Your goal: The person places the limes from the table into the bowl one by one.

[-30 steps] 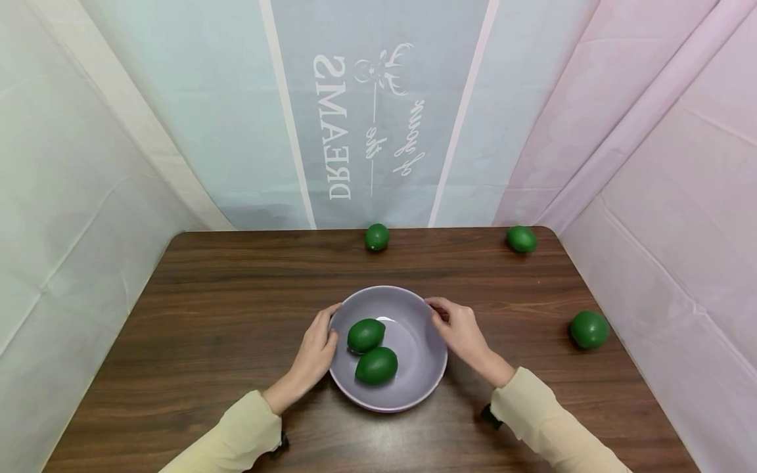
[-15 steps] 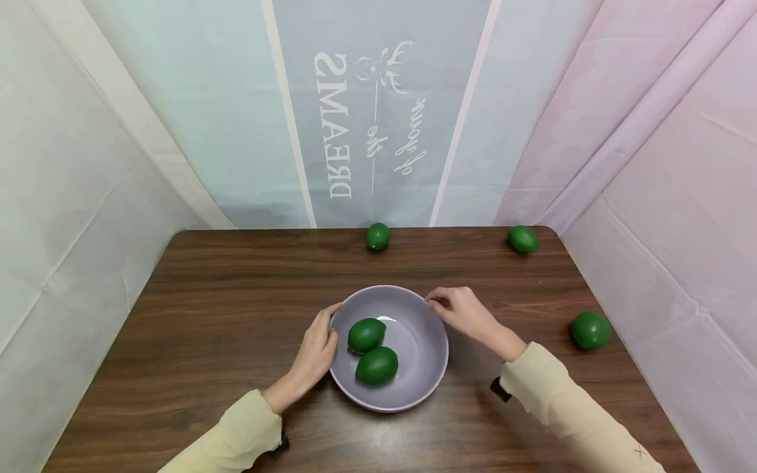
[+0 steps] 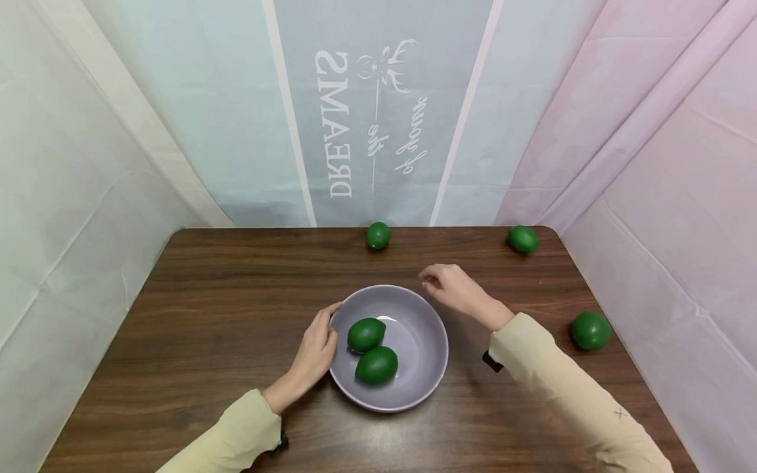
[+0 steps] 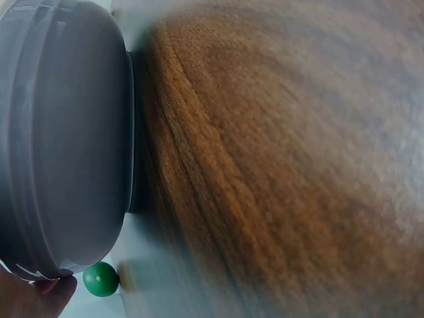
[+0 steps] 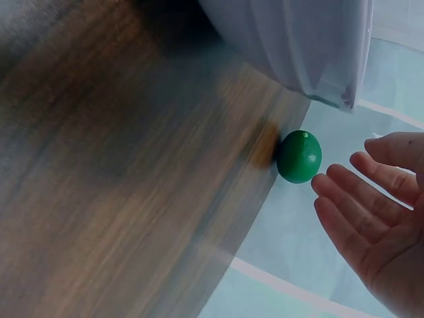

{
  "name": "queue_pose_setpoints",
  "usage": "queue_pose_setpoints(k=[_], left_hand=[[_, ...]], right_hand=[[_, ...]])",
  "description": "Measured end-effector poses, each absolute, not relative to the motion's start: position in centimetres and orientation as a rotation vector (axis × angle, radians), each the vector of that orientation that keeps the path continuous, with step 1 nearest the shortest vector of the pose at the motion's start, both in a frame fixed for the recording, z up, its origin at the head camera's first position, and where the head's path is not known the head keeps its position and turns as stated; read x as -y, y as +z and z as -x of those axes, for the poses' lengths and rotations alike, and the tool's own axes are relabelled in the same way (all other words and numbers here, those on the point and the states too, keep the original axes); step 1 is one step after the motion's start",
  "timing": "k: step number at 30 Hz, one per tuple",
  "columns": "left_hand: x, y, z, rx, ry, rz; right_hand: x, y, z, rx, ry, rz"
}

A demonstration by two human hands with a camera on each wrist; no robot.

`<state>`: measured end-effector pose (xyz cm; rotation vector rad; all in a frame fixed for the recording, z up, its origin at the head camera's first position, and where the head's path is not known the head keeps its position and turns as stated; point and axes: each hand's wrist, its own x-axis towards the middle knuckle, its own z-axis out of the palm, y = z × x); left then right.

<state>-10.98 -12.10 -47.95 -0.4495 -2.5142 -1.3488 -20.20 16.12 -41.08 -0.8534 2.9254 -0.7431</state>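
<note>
Mostly cropped in its wrist view, left hand (image 3: 315,347) grips bowl (image 3: 416,358); right hand (image 3: 454,288) fingers loose.

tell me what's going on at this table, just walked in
A person's left grip holds the left side of a glossy, round, grey-purple bowl, which stands upright on a brown wood-grain table. Two green, lime-shaped fruits lie inside. The right grip is empty and clear of the bowl, just beyond its far right rim. A third fruit sits midway along the far edge, a fourth fruit by the far right corner, a fifth fruit near the right edge.
</note>
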Motion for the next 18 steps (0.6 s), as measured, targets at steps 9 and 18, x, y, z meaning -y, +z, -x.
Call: queue_pose_setpoints(k=[9, 18], left_hand=[[12.2, -47.8, 10.9, 2.532, -1.374, 0.429], [12.2, -47.9, 11.0, 2.536, -1.373, 0.428]], right_hand=[[-15.1, -40.9, 22.9, -2.904, -0.669, 0.855], [-14.1, -41.0, 25.3, -2.911, -0.651, 0.799]])
